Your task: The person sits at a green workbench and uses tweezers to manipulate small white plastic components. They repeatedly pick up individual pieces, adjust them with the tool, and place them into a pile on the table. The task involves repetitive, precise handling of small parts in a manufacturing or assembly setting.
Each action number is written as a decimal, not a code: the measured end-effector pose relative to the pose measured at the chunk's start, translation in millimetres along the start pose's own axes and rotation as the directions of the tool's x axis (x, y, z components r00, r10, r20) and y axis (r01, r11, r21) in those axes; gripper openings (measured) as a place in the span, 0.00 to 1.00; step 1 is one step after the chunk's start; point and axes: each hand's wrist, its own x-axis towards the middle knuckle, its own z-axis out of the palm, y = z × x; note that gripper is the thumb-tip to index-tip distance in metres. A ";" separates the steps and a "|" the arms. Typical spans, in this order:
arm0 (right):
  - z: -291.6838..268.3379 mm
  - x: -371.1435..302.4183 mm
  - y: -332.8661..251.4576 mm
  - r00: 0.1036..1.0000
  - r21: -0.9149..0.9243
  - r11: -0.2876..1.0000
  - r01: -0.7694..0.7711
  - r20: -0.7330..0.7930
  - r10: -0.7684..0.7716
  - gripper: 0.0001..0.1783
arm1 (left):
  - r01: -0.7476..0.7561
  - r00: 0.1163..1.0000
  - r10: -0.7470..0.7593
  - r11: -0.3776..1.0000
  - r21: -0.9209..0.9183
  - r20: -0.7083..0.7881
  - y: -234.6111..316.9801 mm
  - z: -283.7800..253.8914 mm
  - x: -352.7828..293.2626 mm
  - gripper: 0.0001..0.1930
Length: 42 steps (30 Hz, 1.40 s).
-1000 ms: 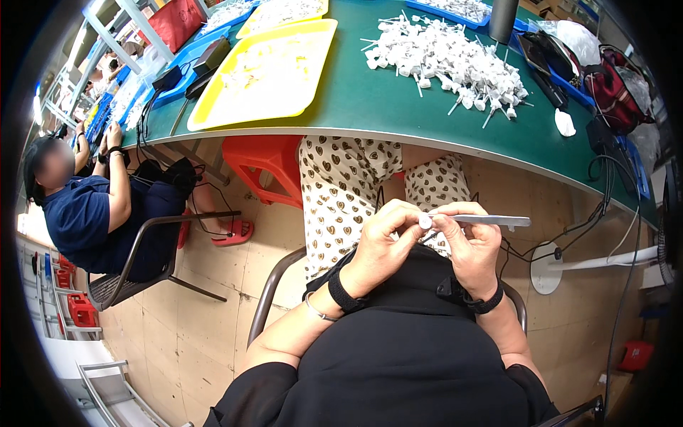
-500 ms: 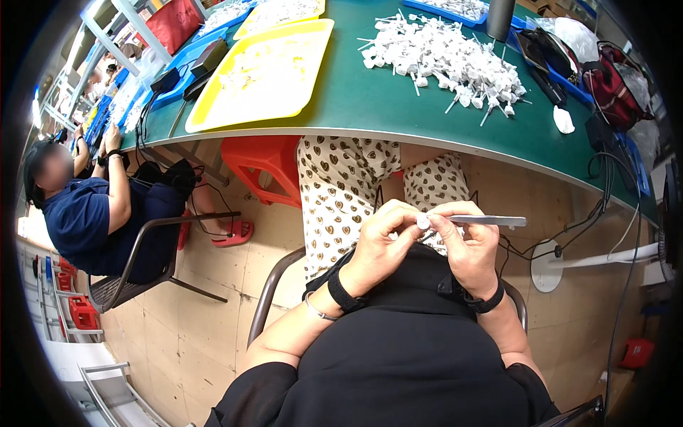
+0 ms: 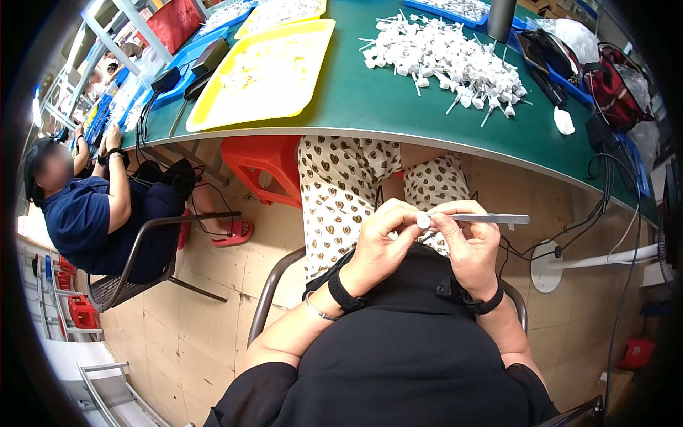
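Above my lap, my left hand (image 3: 388,240) is closed, its thumb and fingers pinching a small round white plastic part (image 3: 424,223). Against it, the thumb of my right hand (image 3: 466,245) presses from the other side. My right hand is closed too and grips a slim, flat silver-grey metal tool (image 3: 491,218), which sticks out sideways to the right. The tool's inner end is hidden by my fingers, so I cannot tell whether it touches the part.
On the green table (image 3: 348,92) lie a heap of white plastic parts (image 3: 448,60) and a yellow tray (image 3: 284,99) with small pieces. Blue trays, bags and cables (image 3: 608,167) crowd the right end. A red stool (image 3: 260,171) stands underneath; another person (image 3: 107,206) sits at left.
My hands stay almost in place over my lap. The metal tool's outer end has shifted very slightly up and to the right, and the white part remains between my fingertips.
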 end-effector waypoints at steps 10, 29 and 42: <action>-1.7 2.6 -7.7 0.997 -0.117 0.991 0.066 0.058 -0.060 0.02 | 0.022 1.000 -0.023 1.000 0.018 0.013 0.4 -0.2 -1.1 0.07; -2.8 0.6 0.5 0.997 0.137 0.988 -0.066 0.035 0.062 0.05 | 0.067 0.997 -0.073 0.987 -0.145 -0.031 -2.3 -0.3 -0.7 0.07; -0.4 0.5 -0.7 0.999 0.080 0.996 -0.047 0.006 0.046 0.04 | 0.040 0.999 -0.042 0.996 -0.078 -0.012 -2.2 -0.5 -1.6 0.07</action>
